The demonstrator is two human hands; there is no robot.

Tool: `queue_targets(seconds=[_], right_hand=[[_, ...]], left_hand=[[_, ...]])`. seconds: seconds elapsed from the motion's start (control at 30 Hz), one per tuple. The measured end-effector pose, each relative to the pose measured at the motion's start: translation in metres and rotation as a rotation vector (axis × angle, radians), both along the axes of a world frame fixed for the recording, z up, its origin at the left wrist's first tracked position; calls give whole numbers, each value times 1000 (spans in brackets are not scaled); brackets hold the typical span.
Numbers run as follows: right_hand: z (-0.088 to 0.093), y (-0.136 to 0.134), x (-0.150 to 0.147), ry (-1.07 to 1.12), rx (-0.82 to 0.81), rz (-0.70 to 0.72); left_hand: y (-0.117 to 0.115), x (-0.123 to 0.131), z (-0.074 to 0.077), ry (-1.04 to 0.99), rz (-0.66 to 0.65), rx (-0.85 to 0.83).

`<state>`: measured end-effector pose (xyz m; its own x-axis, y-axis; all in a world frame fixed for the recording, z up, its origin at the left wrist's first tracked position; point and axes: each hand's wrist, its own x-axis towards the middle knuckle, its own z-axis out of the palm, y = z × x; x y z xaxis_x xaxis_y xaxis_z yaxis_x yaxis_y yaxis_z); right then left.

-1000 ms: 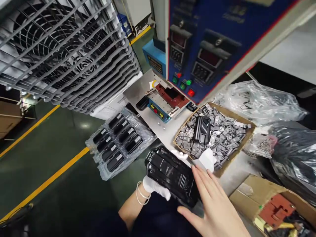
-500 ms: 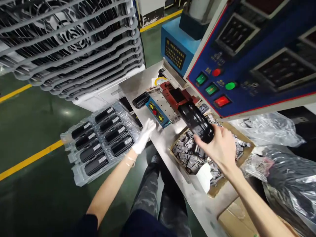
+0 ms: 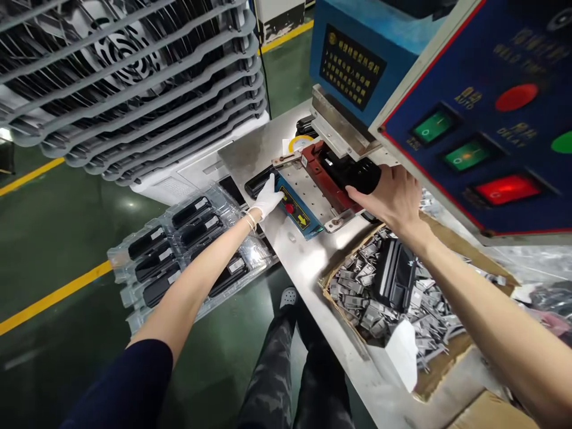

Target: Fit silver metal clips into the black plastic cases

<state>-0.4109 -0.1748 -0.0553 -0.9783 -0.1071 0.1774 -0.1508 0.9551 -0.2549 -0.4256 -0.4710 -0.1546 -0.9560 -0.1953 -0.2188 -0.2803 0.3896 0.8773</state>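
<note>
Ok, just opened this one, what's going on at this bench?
A person stands at a metal bench under a blue machine. Their bare right hand grips a black housing lying in the red fixture beneath the machine's head. The gloved left hand rests open against the blue button box beside it. A cardboard box holds grey metal clips with another black part on top. A clear tray of black parts sits lower left.

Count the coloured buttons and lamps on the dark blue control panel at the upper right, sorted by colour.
Green buttons: 3
Red buttons: 2
Total: 5
</note>
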Motion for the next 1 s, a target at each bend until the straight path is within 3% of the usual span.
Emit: queue_targets(seconds=[0.43,0.6,0.7,0.77,0.87,0.93,1.0], right_hand=[[-24,-12,-35,-15,33,28],[-19,-12,-37,-77,-365,-20],[-27,-12,1,-18,-617,-186],[-47,-24,47,16,-789,-360],[-96,-64,109,-94,-1016,-555],[-131,-98,126,-173,-1150,-558],[-155,-126,123,-198,-1265,-498]], left_hand=[[-7,-18,-29,15,-33,77],[-9,-21,-39,10,-26,118],[-10,-22,-38,2,-17,138],[-12,-23,-34,-8,-6,154],[-13,-23,-26,-30,16,173],[-12,-22,-22,-45,34,172],[-11,-21,-17,-60,54,158]])
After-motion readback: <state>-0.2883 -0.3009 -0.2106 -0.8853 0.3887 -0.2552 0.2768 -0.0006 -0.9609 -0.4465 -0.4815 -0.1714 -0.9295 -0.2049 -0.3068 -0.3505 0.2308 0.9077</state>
